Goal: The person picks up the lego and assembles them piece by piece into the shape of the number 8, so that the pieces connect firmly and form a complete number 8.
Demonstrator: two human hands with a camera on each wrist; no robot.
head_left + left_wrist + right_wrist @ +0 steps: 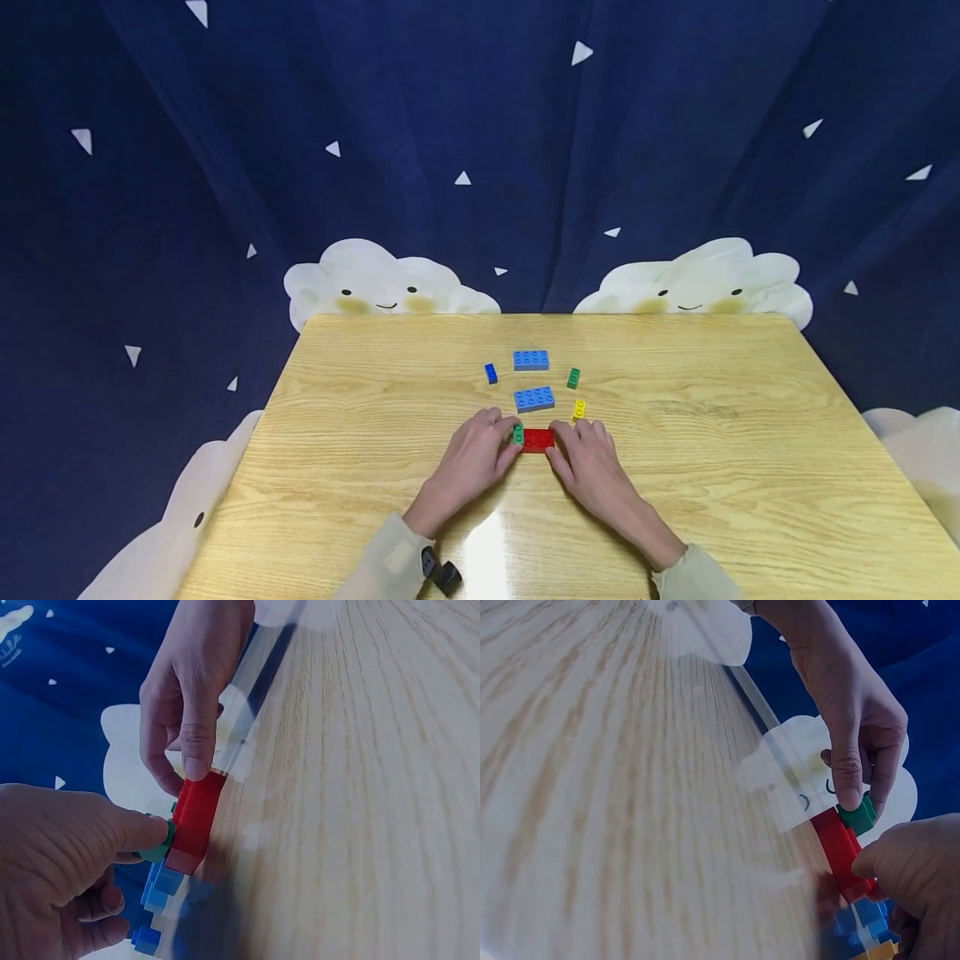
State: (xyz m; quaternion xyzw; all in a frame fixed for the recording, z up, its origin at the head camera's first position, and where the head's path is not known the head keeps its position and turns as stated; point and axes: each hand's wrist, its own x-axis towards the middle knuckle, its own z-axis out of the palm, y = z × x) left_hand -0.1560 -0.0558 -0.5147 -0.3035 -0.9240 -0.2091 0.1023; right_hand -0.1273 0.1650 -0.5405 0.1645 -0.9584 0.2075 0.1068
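Note:
My left hand [471, 450] pinches a small green brick [518, 433] between thumb and fingers, at the left end of a red brick [538, 441]. In the right wrist view the green brick [859, 815] sits against the studded top of the red brick [838, 851]; whether it is pressed fully down I cannot tell. The right end of the red brick is gripped by the thumb and fingers of my right hand [596, 467]. The red brick lies on the wooden table [337, 467], studs up.
Beyond the hands lie two blue eight-stud bricks [534, 399], one behind the other. A small dark blue brick [491, 373] is at their left. To their right are a second small green brick [573, 378] and a small yellow brick [580, 410]. A dark blue curtain [525, 125] hangs behind the table.

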